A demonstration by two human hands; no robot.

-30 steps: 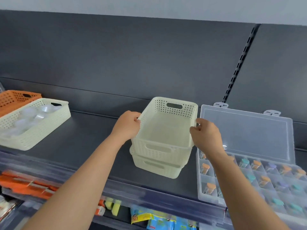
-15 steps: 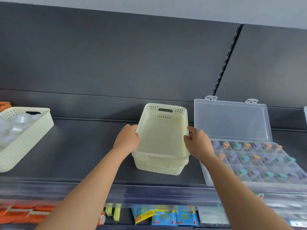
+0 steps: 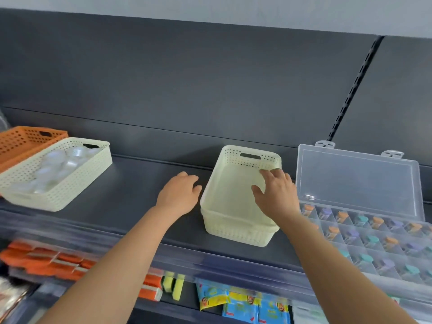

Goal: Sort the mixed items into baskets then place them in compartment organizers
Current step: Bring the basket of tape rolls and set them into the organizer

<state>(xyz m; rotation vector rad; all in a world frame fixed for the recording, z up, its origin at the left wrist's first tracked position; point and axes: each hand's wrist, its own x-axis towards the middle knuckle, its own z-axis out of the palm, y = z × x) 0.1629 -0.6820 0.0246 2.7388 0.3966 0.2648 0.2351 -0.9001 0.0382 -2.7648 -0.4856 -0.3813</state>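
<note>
**Item:** pair of cream perforated baskets, nested, upper basket (image 3: 233, 160) seated in lower basket (image 3: 236, 237).

**Location:** middle of the dark shelf (image 3: 140, 183), close to its front edge, just left of the clear compartment organizer (image 3: 355, 183).

**Hazards (judged, not observed):**
- Skidding or tipping of the stack toward the front lip. Cause: pressure or drag from one side only, with the right hand (image 3: 275, 195) over the right rim and the left hand (image 3: 180, 195) out to the left.
- Both baskets rising together where only one is wanted. Cause: snug nesting and a one-handed pull.
- A knock to the organizer, lid raised, just beside the right wrist. Result: capped vials (image 3: 390, 242) jolted out of their compartments and sorting lost.

**Fingers:**
- Left: loosely spread, holding nothing, tips just beside the left rim. Contact impossible to tell.
- Right: splayed wide across the right rim and interior, gripping nothing. Resting or hovering, impossible to tell.

**Appearance:**
- Rectangular, with rounded corners, in pale cream plastic.
- Rows of small holes along the walls and a slot handle in the far wall.
- Upper interior bare, lower interior hidden.
- Upper rim standing proud of the lower.
- Probably light and stiff, and prone to sliding on the smooth shelf.

**Also present:** third cream basket (image 3: 70, 195) at far left holding clear round tubs (image 3: 56, 157), with an orange basket (image 3: 23, 141) behind it.
</note>
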